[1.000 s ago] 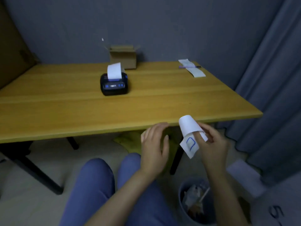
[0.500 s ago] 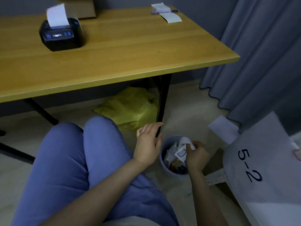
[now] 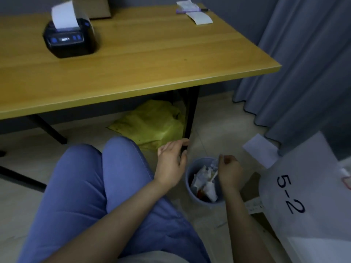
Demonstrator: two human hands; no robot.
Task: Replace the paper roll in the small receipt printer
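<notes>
Over the bin (image 3: 190, 179) I hold my right hand (image 3: 228, 170) with fingers curled, grasping nothing I can see; my left hand (image 3: 171, 161) is released beside it. Far beyond my fingertips, the printer (image 3: 69, 37) stands on the table (image 3: 152, 59).

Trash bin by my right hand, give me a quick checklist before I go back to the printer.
1. Right hand over the trash bin: ok.
2. Paper scrap released: cannot tell; the fingers are curled.
3. Left hand empty and open: ok.
4. Printer upright on the table: ok.
5. Paper feeding out of its top: ok.
6. Paper strips by the purple pen still to clear: not ok.
</notes>
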